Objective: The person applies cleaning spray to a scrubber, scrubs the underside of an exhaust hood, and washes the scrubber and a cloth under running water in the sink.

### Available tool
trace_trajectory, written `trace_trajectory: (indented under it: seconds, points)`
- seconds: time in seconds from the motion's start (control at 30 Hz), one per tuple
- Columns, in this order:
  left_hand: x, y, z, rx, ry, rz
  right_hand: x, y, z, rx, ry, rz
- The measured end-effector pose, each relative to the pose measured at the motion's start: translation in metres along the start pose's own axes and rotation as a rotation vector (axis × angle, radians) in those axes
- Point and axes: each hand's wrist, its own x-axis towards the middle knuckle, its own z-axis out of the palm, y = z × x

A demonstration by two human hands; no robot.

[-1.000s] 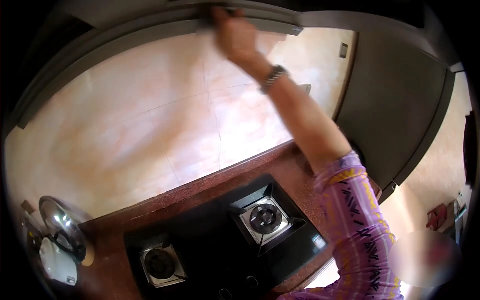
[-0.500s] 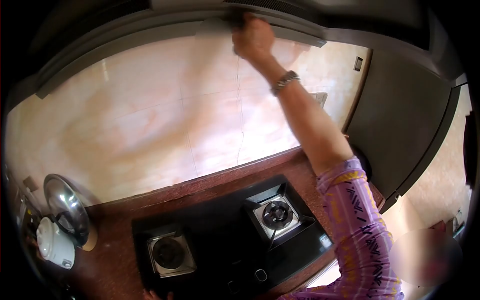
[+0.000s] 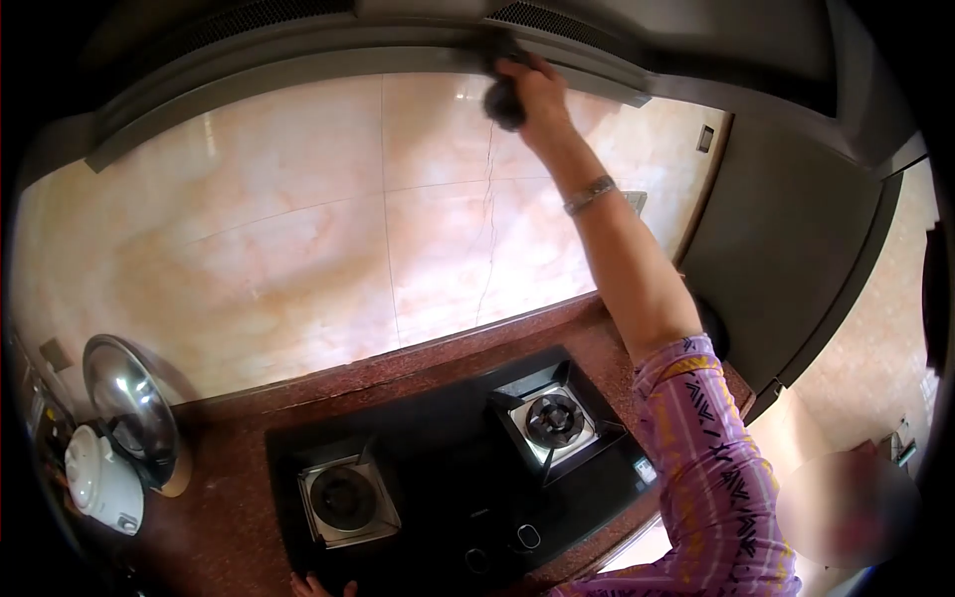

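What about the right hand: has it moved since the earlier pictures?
Yes, rightward: the right hand is now closer to the right end of the range hood.

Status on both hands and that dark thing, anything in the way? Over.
Right hand gripping blurred dark thing up at range hood. Left hand by stove's edge, mostly out of frame. No obstruction visible.

The hood looks like dull metal — the stove, glossy.
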Motion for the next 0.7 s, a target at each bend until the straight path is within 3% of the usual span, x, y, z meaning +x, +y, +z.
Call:
trace_trajectory:
  seconds: [0.13,0.27,0.4,0.47,0.53,0.57,0.63,0.7]
  points:
    - [0.000,0.001,-0.001,0.043,-0.001,-0.010,0.022,-0.012,-0.013,0.178,0.076,0.031]
    - [-0.001,-0.005,0.003,0.014,0.008,-0.016,0.016,-0.006,0.027,0.237,0.183,-0.025]
    - [-0.002,-0.008,-0.001,-0.012,0.030,0.040,-0.005,0.009,0.086,0.453,0.002,0.105]
    - [0.000,-0.012,0.005,-0.004,0.022,0.041,0.000,0.047,0.137,0.272,-0.078,-0.111]
    - [0.001,-0.018,0.010,0.017,0.047,0.066,-0.001,0.077,0.191,0.683,-0.171,0.136]
    - [0.000,-0.021,0.011,0.013,0.045,0.063,-0.049,0.039,0.198,0.204,-0.106,-0.090]
    - [0.001,-0.024,0.015,-0.010,0.084,0.091,-0.081,0.022,0.206,0.216,-0.068,-0.130]
    - [0.000,-0.027,0.017,-0.018,0.092,0.097,-0.037,0.051,0.205,0.299,-0.156,0.018]
